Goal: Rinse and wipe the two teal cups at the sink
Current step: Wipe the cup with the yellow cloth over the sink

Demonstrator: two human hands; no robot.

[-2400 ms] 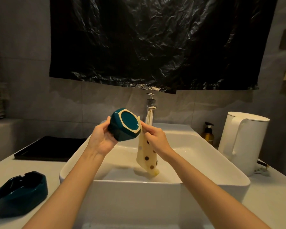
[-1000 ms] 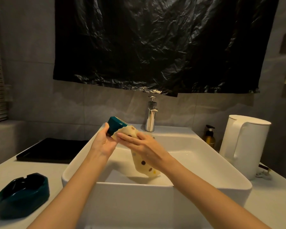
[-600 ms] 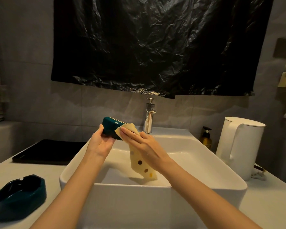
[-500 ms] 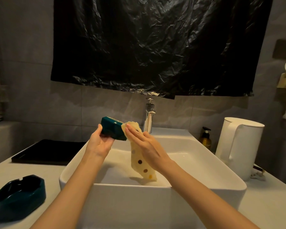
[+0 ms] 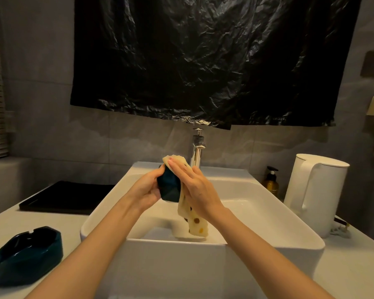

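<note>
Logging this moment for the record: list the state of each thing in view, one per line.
Held cup: gripped by left hand above sink.
Cloth: pressed on held cup by right hand, tail hanging.
Other cup: on counter, upright, untouched.
Tap: no water visible.
Kettle: lid shut.
Soap bottle: upright.

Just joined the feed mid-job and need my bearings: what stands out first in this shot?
Over the white sink, the left hand holds a teal cup while the right hand presses a dotted cloth against it. A second teal cup sits on the counter at lower left. A black plastic sheet covers the wall above the tap.
</note>
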